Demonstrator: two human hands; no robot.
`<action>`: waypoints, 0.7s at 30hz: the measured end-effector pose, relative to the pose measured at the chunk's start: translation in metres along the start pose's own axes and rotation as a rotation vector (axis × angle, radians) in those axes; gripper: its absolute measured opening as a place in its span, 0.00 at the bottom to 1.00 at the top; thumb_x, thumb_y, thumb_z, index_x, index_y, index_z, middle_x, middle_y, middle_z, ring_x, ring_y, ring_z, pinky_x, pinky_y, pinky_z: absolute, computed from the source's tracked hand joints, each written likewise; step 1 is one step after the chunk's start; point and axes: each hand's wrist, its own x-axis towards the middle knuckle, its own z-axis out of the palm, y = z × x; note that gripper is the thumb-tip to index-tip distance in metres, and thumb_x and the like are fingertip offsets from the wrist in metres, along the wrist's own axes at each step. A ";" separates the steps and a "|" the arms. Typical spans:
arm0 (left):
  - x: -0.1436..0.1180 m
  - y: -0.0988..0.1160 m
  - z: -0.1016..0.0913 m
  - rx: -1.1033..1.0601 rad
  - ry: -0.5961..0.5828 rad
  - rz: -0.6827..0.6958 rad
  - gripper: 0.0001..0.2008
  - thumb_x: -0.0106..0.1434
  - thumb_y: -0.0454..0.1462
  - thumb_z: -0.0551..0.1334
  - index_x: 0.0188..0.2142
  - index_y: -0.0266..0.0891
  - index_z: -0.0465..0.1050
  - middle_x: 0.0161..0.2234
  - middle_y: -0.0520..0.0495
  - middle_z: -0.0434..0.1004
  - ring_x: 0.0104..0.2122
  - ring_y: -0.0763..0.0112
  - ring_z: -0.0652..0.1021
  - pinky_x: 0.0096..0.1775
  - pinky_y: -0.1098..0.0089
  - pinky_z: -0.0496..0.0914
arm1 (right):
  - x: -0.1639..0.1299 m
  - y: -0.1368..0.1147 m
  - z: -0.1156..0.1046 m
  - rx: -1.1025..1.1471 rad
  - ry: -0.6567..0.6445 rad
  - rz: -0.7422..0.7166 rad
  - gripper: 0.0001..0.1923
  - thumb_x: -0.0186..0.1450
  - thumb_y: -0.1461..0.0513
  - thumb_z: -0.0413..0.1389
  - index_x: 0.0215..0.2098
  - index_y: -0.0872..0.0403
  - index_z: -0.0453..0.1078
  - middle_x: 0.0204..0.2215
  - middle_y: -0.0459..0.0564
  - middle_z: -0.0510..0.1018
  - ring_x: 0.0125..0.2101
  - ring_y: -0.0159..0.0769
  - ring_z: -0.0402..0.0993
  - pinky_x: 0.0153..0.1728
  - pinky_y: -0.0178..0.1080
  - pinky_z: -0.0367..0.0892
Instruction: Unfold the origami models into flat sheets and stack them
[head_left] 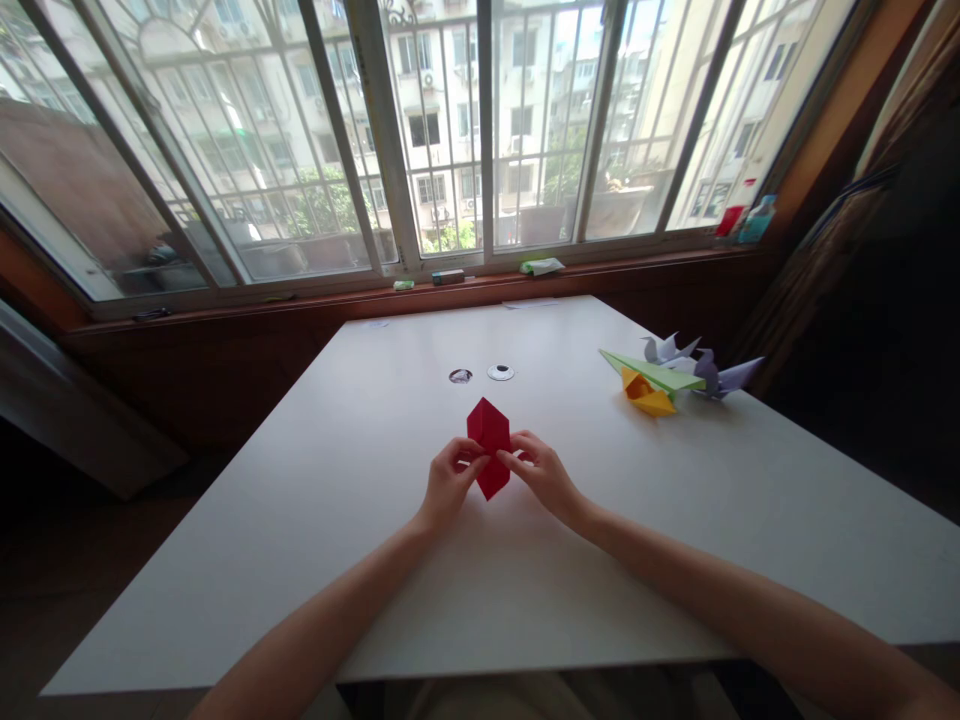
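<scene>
A piece of red origami paper [489, 425], folded into a long six-sided shape with pointed ends, is held up over the middle of the white table. My left hand [452, 475] pinches its left edge between thumb and fingers. On the opposite edge, my right hand [541, 470] has its thumb and fingers closed on the paper too. Both thumbs lie on the near face, close to the middle. The fingers behind the paper are partly hidden.
The white table [315, 560] stretches to a barred window. Two round items, a dark-centred disc [460, 377] and a white-rimmed one [501, 373], lie beyond my hands. At right sit a yellow folded boat [646, 394], a green paper plane [660, 375] and purple [724, 378] and white folded birds.
</scene>
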 end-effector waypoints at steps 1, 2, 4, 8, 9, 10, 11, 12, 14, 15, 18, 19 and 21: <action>0.000 0.000 0.000 0.007 0.003 0.005 0.07 0.54 0.39 0.64 0.30 0.38 0.69 0.30 0.50 0.73 0.31 0.70 0.75 0.32 0.70 0.71 | -0.001 -0.002 0.000 -0.012 0.005 -0.002 0.11 0.62 0.56 0.53 0.28 0.54 0.70 0.31 0.49 0.72 0.30 0.34 0.71 0.30 0.37 0.69; 0.000 0.000 0.000 0.012 0.004 0.007 0.07 0.54 0.39 0.64 0.30 0.39 0.69 0.30 0.50 0.73 0.31 0.70 0.75 0.32 0.70 0.71 | -0.001 -0.004 0.000 -0.022 0.005 -0.007 0.11 0.62 0.57 0.53 0.27 0.54 0.69 0.30 0.49 0.72 0.30 0.33 0.71 0.30 0.37 0.69; -0.001 0.001 0.000 0.016 -0.002 0.005 0.07 0.55 0.39 0.63 0.32 0.39 0.69 0.32 0.49 0.74 0.31 0.70 0.76 0.32 0.70 0.71 | -0.003 -0.008 0.001 -0.031 -0.006 -0.025 0.10 0.62 0.57 0.53 0.27 0.54 0.69 0.31 0.49 0.72 0.30 0.33 0.71 0.31 0.37 0.69; -0.002 0.006 0.000 0.003 -0.050 -0.012 0.10 0.57 0.40 0.61 0.38 0.38 0.70 0.37 0.46 0.75 0.36 0.67 0.76 0.36 0.67 0.73 | -0.007 -0.011 0.003 -0.144 -0.015 -0.138 0.05 0.62 0.60 0.53 0.32 0.53 0.69 0.37 0.50 0.72 0.36 0.36 0.71 0.38 0.40 0.69; -0.002 0.007 0.000 -0.002 -0.065 -0.016 0.11 0.57 0.40 0.62 0.39 0.39 0.70 0.38 0.45 0.75 0.38 0.66 0.76 0.37 0.66 0.73 | -0.008 -0.011 0.003 -0.210 -0.004 -0.185 0.05 0.63 0.61 0.52 0.33 0.52 0.69 0.39 0.51 0.71 0.38 0.37 0.71 0.39 0.42 0.69; -0.002 0.009 0.000 -0.007 -0.079 -0.019 0.13 0.57 0.41 0.62 0.41 0.39 0.70 0.40 0.44 0.75 0.39 0.65 0.76 0.37 0.66 0.73 | -0.009 -0.010 0.003 -0.284 0.006 -0.234 0.04 0.63 0.62 0.52 0.34 0.52 0.69 0.40 0.52 0.71 0.40 0.39 0.70 0.40 0.43 0.69; -0.002 0.010 0.000 -0.010 -0.090 -0.021 0.14 0.56 0.40 0.63 0.41 0.39 0.70 0.40 0.44 0.75 0.39 0.64 0.76 0.37 0.66 0.73 | -0.009 -0.010 0.002 -0.356 0.014 -0.281 0.04 0.63 0.62 0.52 0.34 0.52 0.69 0.41 0.53 0.71 0.41 0.40 0.70 0.40 0.43 0.69; -0.003 0.011 0.000 -0.014 -0.097 -0.022 0.15 0.56 0.40 0.63 0.42 0.39 0.70 0.41 0.43 0.75 0.40 0.64 0.76 0.37 0.66 0.73 | -0.009 -0.010 0.002 -0.418 0.018 -0.323 0.05 0.63 0.63 0.51 0.35 0.52 0.68 0.42 0.53 0.71 0.42 0.41 0.69 0.40 0.44 0.69; -0.003 0.012 0.001 -0.016 -0.104 -0.021 0.15 0.55 0.40 0.64 0.43 0.39 0.70 0.40 0.44 0.75 0.40 0.64 0.76 0.38 0.66 0.73 | -0.009 -0.009 0.000 -0.513 0.016 -0.393 0.05 0.63 0.64 0.50 0.34 0.52 0.68 0.42 0.54 0.72 0.42 0.42 0.69 0.39 0.44 0.69; -0.003 0.012 0.001 -0.015 -0.105 -0.019 0.16 0.55 0.40 0.64 0.43 0.39 0.70 0.39 0.44 0.76 0.39 0.64 0.76 0.38 0.66 0.73 | -0.009 -0.009 0.000 -0.544 0.015 -0.417 0.05 0.63 0.65 0.50 0.34 0.52 0.68 0.42 0.54 0.72 0.42 0.42 0.69 0.38 0.44 0.69; -0.004 0.011 0.001 -0.007 -0.104 -0.010 0.16 0.57 0.40 0.63 0.45 0.39 0.70 0.38 0.44 0.76 0.39 0.65 0.77 0.39 0.66 0.73 | -0.008 -0.008 -0.002 -0.570 0.011 -0.442 0.06 0.63 0.66 0.49 0.34 0.52 0.67 0.42 0.54 0.73 0.41 0.41 0.70 0.37 0.43 0.70; -0.004 0.011 0.001 -0.004 -0.104 -0.007 0.17 0.57 0.40 0.63 0.45 0.39 0.69 0.38 0.44 0.76 0.39 0.65 0.76 0.39 0.66 0.73 | -0.008 -0.008 -0.002 -0.569 0.011 -0.443 0.06 0.63 0.65 0.49 0.35 0.52 0.67 0.42 0.54 0.74 0.40 0.41 0.71 0.37 0.42 0.70; -0.005 0.010 0.001 0.002 -0.106 -0.002 0.18 0.56 0.40 0.63 0.46 0.39 0.69 0.39 0.43 0.76 0.39 0.64 0.77 0.38 0.65 0.73 | -0.008 -0.007 -0.002 -0.571 0.014 -0.448 0.07 0.63 0.65 0.49 0.38 0.52 0.67 0.42 0.54 0.74 0.39 0.40 0.71 0.36 0.42 0.70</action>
